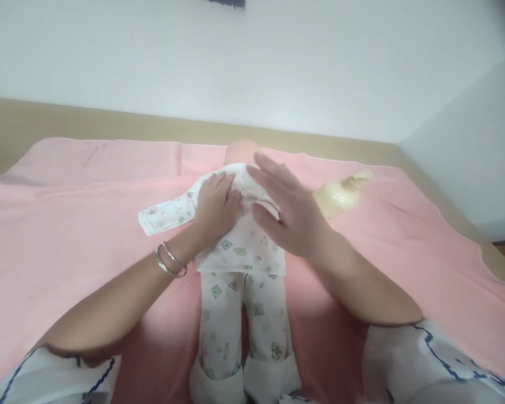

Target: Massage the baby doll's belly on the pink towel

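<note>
A baby-sized figure, seemingly a doll, lies in a white printed top [244, 247] and matching trousers [258, 314]. Its smooth pink head [240, 151] shows only in part, at the far end. My left hand [219, 205] lies flat on the upper left of the top, fingers stretched out. Above the chest's right side, my right hand [290, 205] is held with fingers extended and slightly blurred; whether it touches the cloth I cannot tell. The left sleeve [164, 216] spreads sideways, while the right one is hidden behind my right hand.
A pink blanket [67, 235] covers the tan surface [151, 123], which meets a white wall. Right of my right hand lies a shiny cream-coloured thing [340, 193] with a narrowed end; its kind is unclear. Wide white cuffs [219, 387] end the trouser legs.
</note>
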Available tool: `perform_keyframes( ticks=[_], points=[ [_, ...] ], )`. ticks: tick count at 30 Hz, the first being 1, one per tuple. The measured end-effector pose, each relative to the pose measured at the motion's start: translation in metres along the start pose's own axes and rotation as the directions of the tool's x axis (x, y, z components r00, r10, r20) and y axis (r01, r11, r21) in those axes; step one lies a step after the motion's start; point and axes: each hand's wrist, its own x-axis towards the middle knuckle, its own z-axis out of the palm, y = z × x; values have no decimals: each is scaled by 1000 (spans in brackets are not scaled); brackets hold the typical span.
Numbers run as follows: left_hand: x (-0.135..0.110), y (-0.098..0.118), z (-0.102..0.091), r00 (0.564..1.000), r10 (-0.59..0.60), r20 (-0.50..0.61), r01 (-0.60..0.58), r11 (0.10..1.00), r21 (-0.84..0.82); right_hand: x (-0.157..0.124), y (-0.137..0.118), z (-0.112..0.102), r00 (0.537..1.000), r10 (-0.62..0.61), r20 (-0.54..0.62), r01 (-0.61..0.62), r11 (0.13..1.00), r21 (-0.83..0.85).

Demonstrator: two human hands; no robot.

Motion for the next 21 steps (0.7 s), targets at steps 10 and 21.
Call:
perform_keyframes(
  ticks=[10, 21],
  points=[
    [1, 88, -20, 950, -13, 311, 189, 817, -544, -9, 52, -89, 838, 237, -492, -238, 969, 62],
    [54, 141, 10, 761, 91, 643, 643, 24, -765, 11, 89, -70, 914, 386, -123, -395, 916, -66]
  ],
)
